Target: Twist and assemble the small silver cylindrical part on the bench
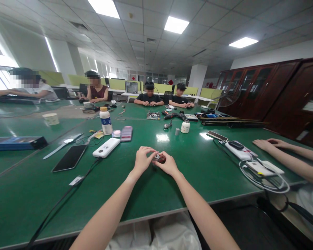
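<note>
Both hands meet over the green table (172, 187), around a small round metal part (157, 157). My left hand (144, 160) has its fingertips closed on the part's left and upper side. From the right, my right hand (168, 164) grips the same part between thumb and fingers. Fingers cover much of it, so its full shape cannot be made out. Beyond the hands stand a small grey metal cylinder (177, 131) and a white jar (185, 126), with small dark metal pieces (166, 127) to their left.
A white power bank (106, 148), a phone (70, 158) and a bottle (106, 121) are at left. Phones and coiled white cables (266, 173) lie at right, near another person's hands (266, 144). Several people sit across the table.
</note>
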{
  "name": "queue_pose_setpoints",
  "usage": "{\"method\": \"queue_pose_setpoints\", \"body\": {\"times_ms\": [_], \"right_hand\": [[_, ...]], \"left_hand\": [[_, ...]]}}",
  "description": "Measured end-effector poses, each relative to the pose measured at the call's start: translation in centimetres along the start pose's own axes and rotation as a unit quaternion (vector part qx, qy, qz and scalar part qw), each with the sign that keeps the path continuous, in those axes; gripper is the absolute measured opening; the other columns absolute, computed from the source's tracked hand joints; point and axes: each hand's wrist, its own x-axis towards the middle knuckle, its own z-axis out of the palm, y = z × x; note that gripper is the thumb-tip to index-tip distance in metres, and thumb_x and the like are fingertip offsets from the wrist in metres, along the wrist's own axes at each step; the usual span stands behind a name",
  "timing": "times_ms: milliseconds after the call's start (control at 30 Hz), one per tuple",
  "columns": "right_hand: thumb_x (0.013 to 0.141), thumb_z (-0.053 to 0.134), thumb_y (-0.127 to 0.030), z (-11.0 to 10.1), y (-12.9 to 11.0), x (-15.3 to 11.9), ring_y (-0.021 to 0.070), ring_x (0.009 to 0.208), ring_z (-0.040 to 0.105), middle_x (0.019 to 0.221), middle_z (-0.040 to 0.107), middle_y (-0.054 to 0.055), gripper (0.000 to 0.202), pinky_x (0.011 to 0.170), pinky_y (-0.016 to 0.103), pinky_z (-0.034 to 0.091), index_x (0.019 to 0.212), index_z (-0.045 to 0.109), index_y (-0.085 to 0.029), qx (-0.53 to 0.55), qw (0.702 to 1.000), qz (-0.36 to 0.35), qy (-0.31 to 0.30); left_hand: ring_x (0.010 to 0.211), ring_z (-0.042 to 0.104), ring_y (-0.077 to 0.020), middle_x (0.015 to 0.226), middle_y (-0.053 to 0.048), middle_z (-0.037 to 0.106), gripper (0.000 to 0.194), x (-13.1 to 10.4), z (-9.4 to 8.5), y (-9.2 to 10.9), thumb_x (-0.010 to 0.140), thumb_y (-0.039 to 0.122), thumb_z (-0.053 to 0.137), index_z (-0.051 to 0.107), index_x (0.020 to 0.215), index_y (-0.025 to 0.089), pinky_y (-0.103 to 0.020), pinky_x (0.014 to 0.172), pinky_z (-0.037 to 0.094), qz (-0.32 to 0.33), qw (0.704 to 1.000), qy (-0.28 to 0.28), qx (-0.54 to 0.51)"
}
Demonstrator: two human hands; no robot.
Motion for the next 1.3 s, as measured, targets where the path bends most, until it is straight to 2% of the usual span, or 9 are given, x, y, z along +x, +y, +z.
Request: {"method": "queue_pose_setpoints", "body": {"times_ms": [133,267,433,600,767,900,1033,1300], "right_hand": [[0.07,0.076,-0.042,-0.1,0.0,0.0,0.0185,0.073,0.07,0.085,0.074,0.0,0.031,0.073,0.032,0.056,0.093,0.063,-0.025,0.0,1.0,0.001,-0.007],[0.071,0.077,-0.043,-0.1,0.1,0.0,0.0186,0.075,0.07,0.085,0.074,0.0,0.033,0.073,0.032,0.056,0.095,0.064,-0.025,0.002,1.0,0.004,-0.014],[0.071,0.077,-0.042,0.0,0.4,0.1,0.0187,0.077,0.07,0.087,0.074,0.001,0.036,0.074,0.033,0.056,0.098,0.063,-0.025,0.004,1.0,0.006,-0.021],[0.071,0.076,-0.04,-0.1,0.3,-0.1,0.0197,0.083,0.069,0.091,0.073,0.002,0.037,0.08,0.035,0.055,0.102,0.062,-0.025,-0.003,0.999,-0.003,-0.035],[0.075,0.072,-0.04,-0.2,0.2,-0.1,0.0192,0.083,0.069,0.091,0.072,0.001,0.035,0.081,0.035,0.054,0.103,0.06,-0.025,-0.005,0.999,-0.007,-0.051],[0.073,0.073,-0.037,-0.3,0.3,0.0,0.0196,0.083,0.067,0.086,0.071,0.0,0.033,0.081,0.036,0.053,0.101,0.06,-0.024,-0.01,0.998,-0.004,-0.054],[0.073,0.073,-0.036,-0.3,0.3,0.0,0.0193,0.084,0.067,0.088,0.07,0.0,0.033,0.081,0.035,0.052,0.102,0.06,-0.024,-0.008,0.998,-0.003,-0.057],[0.075,0.071,-0.033,-0.3,-0.3,-0.1,0.0188,0.081,0.069,0.088,0.072,0.0,0.029,0.077,0.032,0.053,0.1,0.059,-0.025,-0.008,0.998,-0.008,-0.057]], "left_hand": [[0.093,0.059,-0.0242,0.091,-0.005,0.075,0.019,0.0,0.2,-1.6,0.086,0.038,0.062,0.077,0.085,0.025,-0.036,0.087,0.043,-0.027,0.999,0.014,0.032],[0.089,0.056,-0.0275,0.084,-0.006,0.074,0.01,-0.4,0.8,-3.3,0.077,0.034,0.072,0.078,0.074,0.026,-0.038,0.08,0.042,-0.058,0.996,-0.016,0.069],[0.092,0.053,-0.0298,0.088,-0.008,0.073,0.006,-0.8,1.2,-3.6,0.075,0.03,0.074,0.079,0.077,0.027,-0.039,0.08,0.04,-0.062,0.993,-0.039,0.088],[0.094,0.053,-0.0301,0.089,-0.007,0.074,0.007,-0.8,1.1,-2.9,0.077,0.03,0.072,0.078,0.078,0.026,-0.041,0.082,0.039,-0.062,0.994,-0.02,0.084],[0.1,0.055,-0.0259,0.096,-0.005,0.075,0.017,-0.6,0.9,-0.8,0.088,0.034,0.061,0.076,0.09,0.025,-0.038,0.088,0.039,-0.039,0.997,0.025,0.066],[0.095,0.06,-0.0233,0.092,-0.002,0.076,0.013,-1.1,0.9,0.9,0.087,0.032,0.064,0.075,0.088,0.025,-0.035,0.084,0.04,-0.011,0.998,0.0,0.065],[0.093,0.062,-0.0232,0.093,-0.003,0.076,0.014,-1.5,0.8,1.7,0.088,0.032,0.063,0.075,0.089,0.024,-0.035,0.082,0.04,0.002,0.996,-0.026,0.082],[0.083,0.066,-0.0218,0.089,-0.003,0.076,0.021,-1.8,0.4,2.3,0.093,0.032,0.054,0.073,0.091,0.025,-0.034,0.077,0.041,-0.01,0.993,-0.018,0.119]]}}
